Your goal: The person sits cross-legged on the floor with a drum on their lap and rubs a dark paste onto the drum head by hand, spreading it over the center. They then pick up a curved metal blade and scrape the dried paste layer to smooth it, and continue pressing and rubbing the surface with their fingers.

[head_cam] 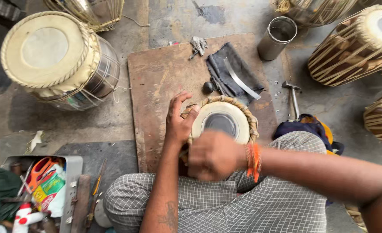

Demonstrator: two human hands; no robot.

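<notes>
A small hand drum (223, 119) with a cream skin, dark round centre patch and braided rim stands on a wooden board (156, 82) between my knees. My left hand (180, 118) grips its left rim, thumb on the skin's edge and fingers spread. My right hand (212, 155) is a blurred fist over the near edge of the drum head; what it holds is hidden. Orange threads (254, 160) circle my right wrist.
A large metal drum (57, 56) lies at left. Wooden strapped drums (355, 43) sit at right, a steel cup (277, 38) at the back. A dark cloth with a metal strip (236, 75), a hammer (293, 99) and a tool box (44, 190) surround the board.
</notes>
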